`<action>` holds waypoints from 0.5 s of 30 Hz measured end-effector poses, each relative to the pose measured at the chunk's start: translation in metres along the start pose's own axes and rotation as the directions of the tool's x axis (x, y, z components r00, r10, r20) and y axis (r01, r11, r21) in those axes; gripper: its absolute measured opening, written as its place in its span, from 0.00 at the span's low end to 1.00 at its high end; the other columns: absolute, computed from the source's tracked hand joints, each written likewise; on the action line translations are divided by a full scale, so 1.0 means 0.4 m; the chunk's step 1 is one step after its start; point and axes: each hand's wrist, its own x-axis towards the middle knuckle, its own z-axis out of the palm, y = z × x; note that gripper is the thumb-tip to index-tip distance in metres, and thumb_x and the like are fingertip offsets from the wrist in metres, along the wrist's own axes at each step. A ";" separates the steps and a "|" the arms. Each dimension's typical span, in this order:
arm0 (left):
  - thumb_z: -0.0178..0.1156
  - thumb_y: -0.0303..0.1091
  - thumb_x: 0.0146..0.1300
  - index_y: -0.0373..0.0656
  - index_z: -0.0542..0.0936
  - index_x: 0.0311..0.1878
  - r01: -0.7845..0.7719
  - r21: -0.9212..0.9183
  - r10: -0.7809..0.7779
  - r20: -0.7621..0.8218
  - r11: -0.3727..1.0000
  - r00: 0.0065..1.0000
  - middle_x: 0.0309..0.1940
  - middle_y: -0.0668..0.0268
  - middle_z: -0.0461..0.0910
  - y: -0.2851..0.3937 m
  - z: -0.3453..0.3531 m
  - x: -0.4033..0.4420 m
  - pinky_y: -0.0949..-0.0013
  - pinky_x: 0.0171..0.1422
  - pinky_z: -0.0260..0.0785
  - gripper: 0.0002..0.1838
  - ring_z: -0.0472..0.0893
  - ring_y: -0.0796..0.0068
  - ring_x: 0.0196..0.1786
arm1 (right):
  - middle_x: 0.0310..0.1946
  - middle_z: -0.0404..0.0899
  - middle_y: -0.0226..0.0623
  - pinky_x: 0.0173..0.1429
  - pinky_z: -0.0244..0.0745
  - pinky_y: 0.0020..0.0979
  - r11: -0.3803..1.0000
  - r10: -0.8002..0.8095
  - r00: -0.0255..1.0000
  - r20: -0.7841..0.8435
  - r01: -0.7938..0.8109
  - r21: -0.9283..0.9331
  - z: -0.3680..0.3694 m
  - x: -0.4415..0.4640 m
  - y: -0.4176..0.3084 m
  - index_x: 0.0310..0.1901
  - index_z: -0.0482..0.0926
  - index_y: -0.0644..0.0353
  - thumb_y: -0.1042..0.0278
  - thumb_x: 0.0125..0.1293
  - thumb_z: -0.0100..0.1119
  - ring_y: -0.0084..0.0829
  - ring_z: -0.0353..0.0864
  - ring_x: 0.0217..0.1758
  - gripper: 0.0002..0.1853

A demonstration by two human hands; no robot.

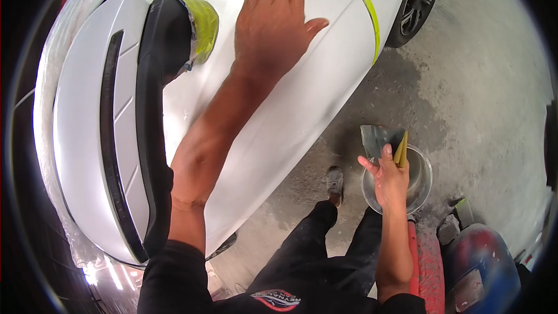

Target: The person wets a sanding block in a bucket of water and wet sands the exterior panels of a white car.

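Note:
My left hand (272, 29) lies flat on the white car panel (279, 116), palm down, the four fingers side by side and the thumb spread. Its skin looks wet. Down at the right, my right hand (390, 181) grips a bent sheet of sandpaper (383, 136) with a dark grey face; a yellow side (401, 150) shows by the fingers. That hand is above a round bucket (424, 181) on the floor and covers part of it. Left of my left forearm is the car's side mirror (99, 122), with a black base.
Yellow-green masking tape (366, 0) curves across the panel, and more tape (203, 29) wraps the mirror's mount. Clear plastic film (49, 116) hangs at the left. A wheel (415, 6) is at upper right. Red and blue containers (482, 261) stand beside my right arm.

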 end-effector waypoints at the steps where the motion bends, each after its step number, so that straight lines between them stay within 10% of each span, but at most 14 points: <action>1: 0.70 0.53 0.60 0.31 0.67 0.72 -0.010 -0.012 0.010 -0.032 1.000 0.999 0.75 0.48 0.64 -0.001 0.000 -0.022 0.48 0.81 0.52 0.45 0.58 0.50 0.80 | 0.23 0.60 0.16 0.49 0.90 0.44 1.000 0.004 1.000 0.001 -0.004 0.007 0.006 -0.001 -0.006 0.37 0.77 0.55 0.62 0.77 0.57 0.12 0.61 0.22 0.10; 10: 0.71 0.49 0.59 0.46 0.67 0.75 -0.124 0.079 0.113 0.133 0.989 0.985 0.78 0.65 0.63 0.019 0.030 -0.126 0.53 0.83 0.53 0.43 0.59 0.65 0.81 | 0.25 0.59 0.17 0.53 0.89 0.40 0.999 -0.044 0.999 -0.013 0.044 -0.030 -0.049 0.013 0.026 0.35 0.73 0.56 0.65 0.78 0.55 0.11 0.62 0.24 0.11; 13: 0.61 0.55 0.68 0.26 0.62 0.73 -0.363 0.047 0.349 0.190 0.931 0.918 0.77 0.43 0.59 0.057 0.101 -0.066 0.49 0.84 0.46 0.45 0.53 0.50 0.82 | 0.28 0.60 0.18 0.54 0.88 0.40 0.998 -0.059 0.997 -0.042 0.058 -0.027 -0.052 0.018 0.040 0.37 0.73 0.57 0.66 0.78 0.55 0.11 0.64 0.27 0.09; 14: 0.58 0.57 0.69 0.24 0.61 0.74 -0.433 0.306 0.357 0.276 0.848 0.893 0.76 0.39 0.58 0.076 0.098 -0.058 0.46 0.84 0.45 0.46 0.51 0.46 0.82 | 0.30 0.62 0.19 0.53 0.88 0.40 0.998 -0.057 0.998 -0.033 0.057 -0.008 -0.065 0.016 0.042 0.39 0.73 0.60 0.67 0.78 0.55 0.12 0.66 0.29 0.09; 15: 0.62 0.54 0.67 0.31 0.62 0.74 -0.397 0.250 0.341 0.240 0.883 0.909 0.77 0.49 0.59 0.079 0.111 -0.072 0.50 0.84 0.47 0.43 0.54 0.54 0.82 | 0.30 0.62 0.20 0.53 0.88 0.40 0.998 -0.067 0.997 -0.035 0.066 -0.010 -0.071 0.019 0.046 0.39 0.73 0.60 0.67 0.78 0.55 0.13 0.67 0.29 0.09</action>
